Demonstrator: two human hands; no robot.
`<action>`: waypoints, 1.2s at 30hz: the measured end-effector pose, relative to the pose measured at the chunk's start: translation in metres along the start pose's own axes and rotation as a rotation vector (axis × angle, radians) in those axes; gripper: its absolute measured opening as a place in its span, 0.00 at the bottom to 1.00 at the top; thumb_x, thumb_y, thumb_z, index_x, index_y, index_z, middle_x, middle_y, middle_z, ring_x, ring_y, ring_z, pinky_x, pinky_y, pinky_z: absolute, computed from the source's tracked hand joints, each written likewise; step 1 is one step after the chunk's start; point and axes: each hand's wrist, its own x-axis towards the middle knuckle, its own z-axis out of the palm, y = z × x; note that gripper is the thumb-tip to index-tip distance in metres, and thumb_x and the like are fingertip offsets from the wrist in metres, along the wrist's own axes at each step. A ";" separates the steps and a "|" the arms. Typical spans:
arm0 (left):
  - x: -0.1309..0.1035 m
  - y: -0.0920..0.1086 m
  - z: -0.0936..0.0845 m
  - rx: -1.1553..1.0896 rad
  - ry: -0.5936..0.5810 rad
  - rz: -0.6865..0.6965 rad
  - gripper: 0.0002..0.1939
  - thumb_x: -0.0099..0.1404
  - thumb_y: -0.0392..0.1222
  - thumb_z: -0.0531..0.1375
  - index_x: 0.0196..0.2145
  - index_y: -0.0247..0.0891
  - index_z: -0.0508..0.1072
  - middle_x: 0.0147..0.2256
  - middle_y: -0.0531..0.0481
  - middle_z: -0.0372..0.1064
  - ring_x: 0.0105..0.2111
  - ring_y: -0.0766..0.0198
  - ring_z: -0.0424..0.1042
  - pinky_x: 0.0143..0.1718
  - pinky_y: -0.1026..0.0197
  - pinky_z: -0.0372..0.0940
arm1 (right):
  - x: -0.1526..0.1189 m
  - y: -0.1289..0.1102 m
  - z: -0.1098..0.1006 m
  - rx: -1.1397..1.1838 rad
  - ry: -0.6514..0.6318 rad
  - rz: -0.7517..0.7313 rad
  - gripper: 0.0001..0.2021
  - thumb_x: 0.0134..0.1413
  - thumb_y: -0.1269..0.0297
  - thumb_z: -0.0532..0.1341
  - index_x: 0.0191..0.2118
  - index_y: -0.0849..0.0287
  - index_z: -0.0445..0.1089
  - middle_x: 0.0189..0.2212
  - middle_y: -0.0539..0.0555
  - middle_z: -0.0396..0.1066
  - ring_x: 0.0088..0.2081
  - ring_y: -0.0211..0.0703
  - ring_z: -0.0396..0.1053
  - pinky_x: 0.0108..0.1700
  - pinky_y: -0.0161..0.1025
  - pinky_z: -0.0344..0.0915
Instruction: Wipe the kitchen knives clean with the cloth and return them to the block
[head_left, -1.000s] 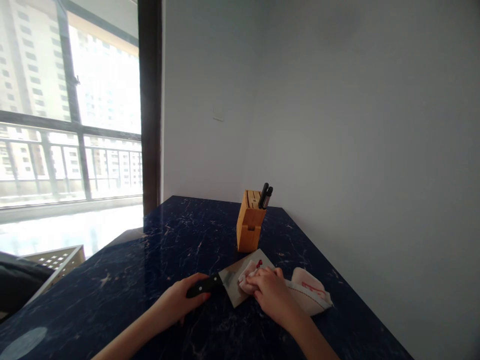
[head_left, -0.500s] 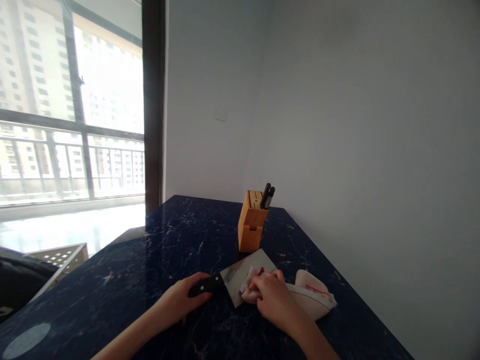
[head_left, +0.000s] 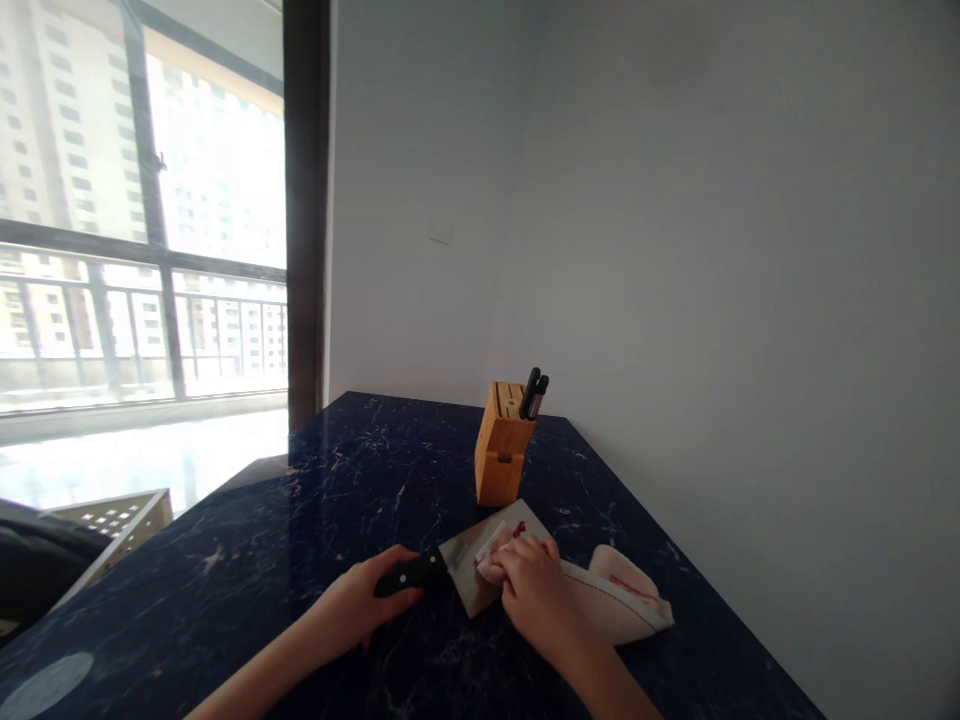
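My left hand (head_left: pixel 375 595) is closed around the black handle of a cleaver (head_left: pixel 469 540), whose broad blade points away to the right, low over the dark blue table. Bunched in my right hand (head_left: pixel 534 585) is part of a white cloth (head_left: pixel 619 605) with red markings, pressed on the blade's upper face. The rest of the cloth trails to the right across the table. Just beyond the blade stands a wooden knife block (head_left: pixel 504 450) with two black-handled tools (head_left: pixel 534 393) in its right side.
The dark blue marbled table (head_left: pixel 375 450) meets pale walls at the back and right. A pale round patch (head_left: pixel 51 685) lies at its near left. Beside the left edge is a perforated light container (head_left: pixel 124 520) with dark fabric next to it.
My right hand has shifted slightly left and up along the blade with the bunched cloth. My left hand keeps its hold on the cleaver, nearly still.
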 end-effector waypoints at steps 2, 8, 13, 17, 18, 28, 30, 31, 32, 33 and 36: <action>0.000 0.000 0.000 0.009 0.000 0.003 0.22 0.55 0.55 0.53 0.46 0.43 0.64 0.27 0.55 0.71 0.14 0.70 0.65 0.12 0.70 0.56 | 0.001 -0.008 0.002 0.025 0.020 -0.055 0.15 0.48 0.73 0.51 0.41 0.52 0.67 0.41 0.51 0.67 0.46 0.43 0.58 0.47 0.39 0.45; -0.001 0.003 -0.001 0.004 -0.005 0.019 0.20 0.55 0.54 0.53 0.43 0.42 0.66 0.24 0.56 0.69 0.15 0.70 0.65 0.14 0.71 0.56 | 0.011 0.003 0.008 -0.025 0.080 0.050 0.16 0.53 0.69 0.50 0.47 0.52 0.65 0.44 0.53 0.65 0.47 0.46 0.57 0.48 0.42 0.46; -0.001 0.004 -0.001 -0.012 -0.002 0.044 0.18 0.56 0.52 0.54 0.42 0.42 0.67 0.26 0.55 0.70 0.16 0.69 0.65 0.15 0.70 0.57 | 0.010 0.003 0.008 -0.061 0.063 0.019 0.20 0.57 0.68 0.47 0.55 0.48 0.56 0.49 0.52 0.62 0.50 0.46 0.55 0.50 0.42 0.45; 0.000 0.001 -0.001 0.007 0.037 0.061 0.22 0.55 0.53 0.54 0.46 0.43 0.67 0.31 0.54 0.72 0.19 0.68 0.67 0.16 0.70 0.59 | 0.008 -0.017 0.005 0.012 0.021 -0.104 0.21 0.58 0.68 0.46 0.55 0.42 0.54 0.52 0.47 0.59 0.53 0.42 0.52 0.54 0.42 0.39; 0.001 0.000 0.000 0.015 0.046 0.056 0.23 0.55 0.53 0.55 0.47 0.43 0.67 0.31 0.54 0.72 0.19 0.68 0.67 0.17 0.69 0.60 | 0.009 -0.020 0.005 0.033 0.012 -0.120 0.20 0.58 0.67 0.46 0.55 0.42 0.54 0.52 0.47 0.59 0.53 0.42 0.53 0.54 0.43 0.38; 0.002 -0.001 0.001 -0.034 -0.009 -0.015 0.26 0.56 0.55 0.54 0.51 0.43 0.65 0.21 0.57 0.66 0.15 0.71 0.61 0.13 0.71 0.56 | 0.019 0.038 0.014 -0.003 0.020 0.152 0.20 0.56 0.68 0.46 0.53 0.42 0.58 0.51 0.50 0.61 0.53 0.46 0.53 0.51 0.51 0.41; 0.001 -0.001 0.000 -0.035 -0.015 -0.003 0.26 0.56 0.54 0.54 0.50 0.43 0.66 0.21 0.57 0.66 0.15 0.71 0.61 0.13 0.71 0.56 | 0.018 0.044 0.013 -0.016 0.013 0.176 0.20 0.56 0.68 0.46 0.52 0.42 0.59 0.51 0.50 0.62 0.52 0.47 0.54 0.51 0.51 0.43; 0.001 -0.001 -0.001 -0.035 -0.018 0.004 0.25 0.56 0.54 0.54 0.50 0.43 0.66 0.21 0.57 0.67 0.15 0.72 0.60 0.13 0.71 0.56 | 0.017 0.044 0.012 -0.020 0.013 0.171 0.20 0.56 0.68 0.46 0.52 0.41 0.59 0.50 0.50 0.62 0.52 0.47 0.54 0.50 0.50 0.43; 0.000 0.000 -0.001 -0.035 -0.019 0.010 0.25 0.56 0.53 0.55 0.49 0.43 0.67 0.21 0.57 0.67 0.15 0.72 0.60 0.13 0.71 0.55 | 0.016 0.042 0.011 -0.023 0.014 0.156 0.20 0.56 0.68 0.46 0.52 0.41 0.59 0.49 0.50 0.63 0.52 0.46 0.55 0.50 0.49 0.43; 0.000 0.001 -0.002 -0.036 -0.023 0.015 0.25 0.55 0.53 0.55 0.49 0.43 0.67 0.21 0.57 0.67 0.15 0.72 0.59 0.13 0.71 0.55 | 0.016 0.040 0.011 -0.026 0.020 0.137 0.21 0.56 0.69 0.46 0.52 0.40 0.59 0.49 0.49 0.63 0.52 0.45 0.54 0.50 0.48 0.44; -0.003 0.005 -0.003 -0.044 -0.023 0.035 0.25 0.55 0.54 0.55 0.49 0.42 0.67 0.22 0.57 0.68 0.16 0.72 0.59 0.14 0.71 0.55 | 0.016 0.035 0.009 -0.035 0.028 0.098 0.21 0.56 0.68 0.47 0.53 0.37 0.58 0.50 0.48 0.61 0.53 0.45 0.52 0.49 0.44 0.46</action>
